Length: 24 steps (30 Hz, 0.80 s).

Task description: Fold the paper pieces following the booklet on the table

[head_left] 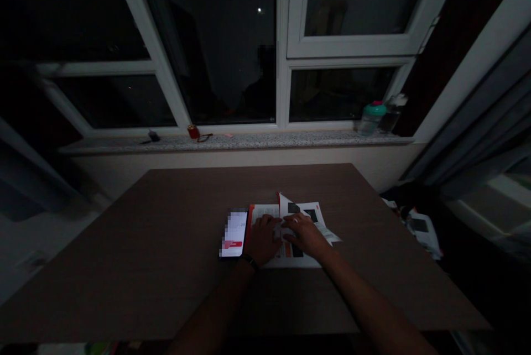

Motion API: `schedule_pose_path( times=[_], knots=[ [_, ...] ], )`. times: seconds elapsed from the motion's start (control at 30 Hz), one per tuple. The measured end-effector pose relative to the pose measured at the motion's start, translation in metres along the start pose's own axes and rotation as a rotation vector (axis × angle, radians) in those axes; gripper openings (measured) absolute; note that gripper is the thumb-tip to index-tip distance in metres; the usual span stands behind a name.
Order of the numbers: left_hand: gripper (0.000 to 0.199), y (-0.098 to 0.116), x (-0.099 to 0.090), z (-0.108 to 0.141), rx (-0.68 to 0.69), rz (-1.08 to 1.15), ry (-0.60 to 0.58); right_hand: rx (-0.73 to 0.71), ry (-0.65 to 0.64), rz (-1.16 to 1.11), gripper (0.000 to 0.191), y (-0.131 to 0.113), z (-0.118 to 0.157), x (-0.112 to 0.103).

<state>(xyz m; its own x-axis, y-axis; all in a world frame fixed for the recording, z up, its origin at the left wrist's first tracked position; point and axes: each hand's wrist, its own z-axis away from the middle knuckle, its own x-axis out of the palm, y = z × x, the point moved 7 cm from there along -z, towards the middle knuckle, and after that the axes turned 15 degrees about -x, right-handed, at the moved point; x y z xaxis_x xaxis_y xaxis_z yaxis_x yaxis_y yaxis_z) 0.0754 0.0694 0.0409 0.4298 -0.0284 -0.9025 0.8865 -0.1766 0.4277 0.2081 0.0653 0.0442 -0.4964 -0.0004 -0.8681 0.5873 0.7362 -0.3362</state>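
An open booklet (309, 260) with red edges and printed pages lies on the brown table (186, 200). Across its left page rests my left hand (264, 240), a dark band at the wrist. My right hand (305, 233) is over the right page, its fingertips close to those of my left hand near the fold. One page stands partly lifted and bent behind and beside my right hand. Left of the booklet lies a phone (235, 233) with its screen lit. The dim light hides what the fingertips of either hand hold, if anything.
Behind the table runs a speckled window sill (257, 141). It bears a small red item (193, 131), a dark small item (154, 135) and a teal-lidded bottle (372, 118) beside a clear one. Papers (423, 233) lie beyond the table's right edge.
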Motion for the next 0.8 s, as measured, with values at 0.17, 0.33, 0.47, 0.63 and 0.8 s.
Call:
schedule_pose_path(
  times=[0.17, 0.33, 0.47, 0.63, 0.8],
  knots=[
    [0.051, -0.0008, 0.0010, -0.0003, -0.019, -0.004, -0.021, 0.003, 0.003, 0.000, 0.034, 0.0013, 0.0009, 0.0007],
    [0.051, -0.0006, 0.0015, -0.0005, -0.012, 0.003, -0.011, 0.001, 0.006, 0.015, 0.033, 0.0028, 0.0008, 0.0043],
    [0.051, -0.0010, 0.0027, -0.0007, -0.014, -0.009, -0.015, -0.003, 0.007, 0.019, 0.032, 0.0030, 0.0007, 0.0056],
    [0.047, -0.0028, 0.0018, -0.0010, -0.006, 0.011, 0.007, -0.001, 0.002, 0.012, 0.033, 0.0012, 0.0006, 0.0031],
    [0.040, -0.0025, 0.0010, -0.0005, 0.024, 0.028, 0.013, -0.011, -0.002, 0.013, 0.035, -0.0015, 0.0004, 0.0003]
  ],
)
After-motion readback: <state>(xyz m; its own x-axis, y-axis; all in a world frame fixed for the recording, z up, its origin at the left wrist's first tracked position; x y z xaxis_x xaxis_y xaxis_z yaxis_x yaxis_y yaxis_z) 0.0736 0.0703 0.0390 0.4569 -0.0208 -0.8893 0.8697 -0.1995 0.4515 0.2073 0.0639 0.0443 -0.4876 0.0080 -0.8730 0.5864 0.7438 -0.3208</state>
